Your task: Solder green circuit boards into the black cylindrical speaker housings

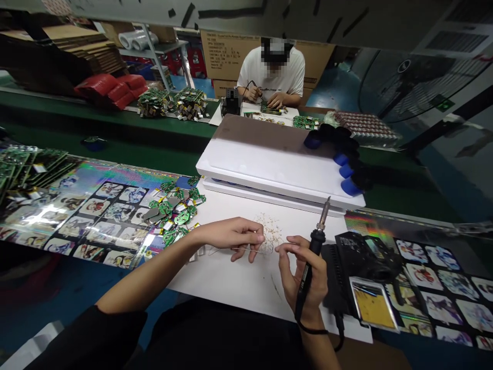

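My left hand (239, 236) is over the white work surface (231, 282), thumb and fingers pinched on a thin wire, likely solder wire (223, 249), which runs across below the fingers. My right hand (308, 275) grips a black-handled soldering iron (316, 242), its metal tip pointing up and away from the surface. The right thumb and forefinger reach toward the wire's end; whether they touch it I cannot tell. Small bits of debris (271, 228) lie scattered just beyond both hands. Left of my left hand is a pile of small green circuit boards (181, 213) with silver battery cells.
Stacked white foam slabs (265, 164) stand ahead, with blue-and-black round parts (348, 177) at their right. A black soldering station (339, 272) and a sponge tray (373, 306) sit at right. More boards (31, 169) lie far left. A co-worker (271, 77) works opposite.
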{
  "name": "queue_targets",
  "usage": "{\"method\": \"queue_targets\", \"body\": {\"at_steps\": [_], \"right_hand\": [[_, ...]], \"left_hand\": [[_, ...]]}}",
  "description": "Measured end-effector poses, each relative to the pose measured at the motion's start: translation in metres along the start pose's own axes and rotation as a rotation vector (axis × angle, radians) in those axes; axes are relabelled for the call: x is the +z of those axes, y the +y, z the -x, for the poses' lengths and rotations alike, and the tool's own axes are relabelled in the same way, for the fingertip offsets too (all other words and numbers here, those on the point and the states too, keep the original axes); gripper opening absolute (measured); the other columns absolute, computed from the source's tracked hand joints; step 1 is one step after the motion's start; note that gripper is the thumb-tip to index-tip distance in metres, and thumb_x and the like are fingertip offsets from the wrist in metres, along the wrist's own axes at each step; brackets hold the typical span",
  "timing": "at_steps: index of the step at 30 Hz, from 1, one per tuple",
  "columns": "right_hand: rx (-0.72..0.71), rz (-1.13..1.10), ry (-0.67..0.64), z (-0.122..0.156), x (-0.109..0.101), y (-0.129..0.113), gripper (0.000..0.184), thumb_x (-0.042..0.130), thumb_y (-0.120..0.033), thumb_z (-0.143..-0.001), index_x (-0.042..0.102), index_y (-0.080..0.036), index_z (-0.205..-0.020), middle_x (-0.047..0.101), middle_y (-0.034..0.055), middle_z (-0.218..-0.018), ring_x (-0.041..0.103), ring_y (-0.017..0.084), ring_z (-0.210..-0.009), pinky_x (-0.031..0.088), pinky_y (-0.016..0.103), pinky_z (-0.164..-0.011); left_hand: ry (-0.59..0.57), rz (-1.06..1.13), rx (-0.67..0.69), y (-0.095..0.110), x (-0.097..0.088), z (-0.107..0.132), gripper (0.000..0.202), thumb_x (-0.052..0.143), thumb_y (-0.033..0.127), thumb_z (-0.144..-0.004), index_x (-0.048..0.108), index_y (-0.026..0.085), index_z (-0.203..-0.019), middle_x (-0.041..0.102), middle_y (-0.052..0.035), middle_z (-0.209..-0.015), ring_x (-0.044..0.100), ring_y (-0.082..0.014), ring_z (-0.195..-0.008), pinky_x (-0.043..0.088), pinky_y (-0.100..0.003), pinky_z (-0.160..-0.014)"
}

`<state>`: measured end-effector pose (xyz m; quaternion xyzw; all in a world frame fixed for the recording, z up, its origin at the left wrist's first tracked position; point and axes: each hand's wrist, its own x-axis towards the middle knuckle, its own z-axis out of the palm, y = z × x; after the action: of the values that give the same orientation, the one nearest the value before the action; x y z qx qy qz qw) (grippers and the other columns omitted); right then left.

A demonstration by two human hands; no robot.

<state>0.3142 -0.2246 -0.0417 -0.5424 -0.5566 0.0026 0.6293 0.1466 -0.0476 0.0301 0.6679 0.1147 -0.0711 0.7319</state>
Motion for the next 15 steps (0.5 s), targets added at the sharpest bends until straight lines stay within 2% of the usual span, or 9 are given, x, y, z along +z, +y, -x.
{"method": "queue_targets", "body": {"at_steps": [4,6,10,12,15], "right_hand": [[-0.017,0.036,0.005,0.002,0.005,-0.001,0.056,0.077,0.001,-0.084,0.060,-0.025,-0.131,0.073,0.0078,-0.116,0.076,0.023,-0.110,0.070,0.050,-0.093],[0.005,0.031,0.019,0.002,0.009,-0.001,0.055,0.076,0.000,-0.086,0.060,-0.025,-0.131,0.072,0.0083,-0.118,0.076,0.023,-0.108,0.071,0.049,-0.091],[0.026,0.010,0.035,0.000,0.013,0.001,0.056,0.076,0.002,-0.085,0.060,-0.026,-0.131,0.072,0.0060,-0.107,0.073,0.025,-0.114,0.071,0.045,-0.085],[0.035,-0.013,0.050,-0.001,0.014,0.001,0.057,0.076,0.003,-0.085,0.060,-0.026,-0.131,0.072,0.0058,-0.106,0.072,0.025,-0.116,0.071,0.044,-0.082],[0.046,-0.047,0.071,-0.004,0.016,-0.002,0.056,0.075,0.003,-0.085,0.058,-0.025,-0.131,0.072,0.0060,-0.106,0.071,0.025,-0.117,0.071,0.041,-0.080]], "left_hand": [[0.106,-0.010,0.048,0.000,0.003,-0.004,0.046,0.061,0.060,-0.104,0.065,0.015,-0.093,0.076,-0.0065,-0.097,0.062,-0.0079,-0.057,0.045,-0.022,-0.056],[0.105,-0.029,0.063,0.001,0.005,-0.006,0.048,0.062,0.061,-0.103,0.069,0.015,-0.095,0.077,-0.0075,-0.098,0.064,-0.0093,-0.063,0.048,-0.022,-0.058],[0.048,-0.041,0.055,0.003,0.007,-0.009,0.048,0.062,0.062,-0.102,0.072,0.015,-0.099,0.078,-0.0084,-0.100,0.066,-0.0105,-0.069,0.049,-0.021,-0.059],[0.078,-0.035,0.045,0.002,0.008,-0.009,0.045,0.068,0.060,-0.100,0.072,0.015,-0.100,0.078,-0.0083,-0.102,0.067,-0.0104,-0.070,0.048,-0.020,-0.059],[0.175,-0.022,0.018,0.000,0.010,-0.010,0.042,0.076,0.056,-0.094,0.071,0.015,-0.098,0.077,-0.0066,-0.092,0.063,-0.0094,-0.063,0.045,-0.020,-0.055]]}}
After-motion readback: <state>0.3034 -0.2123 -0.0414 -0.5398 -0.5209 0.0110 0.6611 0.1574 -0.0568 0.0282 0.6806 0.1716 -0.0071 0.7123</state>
